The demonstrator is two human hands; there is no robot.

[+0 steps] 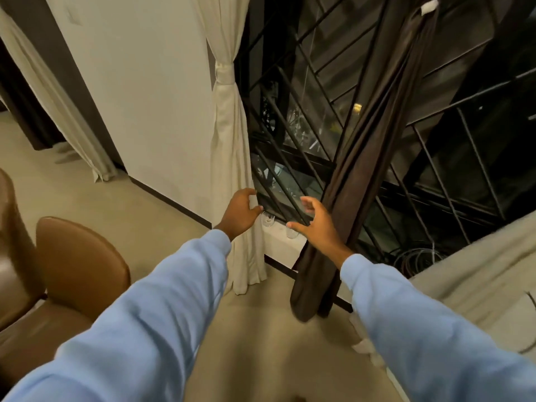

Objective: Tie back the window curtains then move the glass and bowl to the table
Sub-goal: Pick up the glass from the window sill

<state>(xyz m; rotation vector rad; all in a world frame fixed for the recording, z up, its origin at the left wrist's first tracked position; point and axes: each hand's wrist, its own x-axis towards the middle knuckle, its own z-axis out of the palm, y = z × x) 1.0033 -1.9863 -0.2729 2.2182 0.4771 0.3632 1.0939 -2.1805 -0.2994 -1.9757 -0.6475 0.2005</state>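
— What are my hands doing?

— Your left hand [242, 210] is released, fingers spread and bent, grasping nothing. Your right hand [316, 224] is the same: loose, with nothing in it.

— And the glass?

— The glass [268, 220] stands on the window sill [282, 243], at 4 o'clock from your left hand, just beside the thumb. A second clear piece [291, 233] sits on the sill at 9 o'clock from your right hand, partly behind your thumb. I cannot tell whether it is the bowl.

— The curtains?

— The cream curtain [229, 134] hangs at 12 o'clock from your left hand, bound by a tie [224, 74]. The brown curtain [362, 169] hangs gathered at 3 o'clock from your right hand. A brown chair [78, 256] stands at 8 o'clock.
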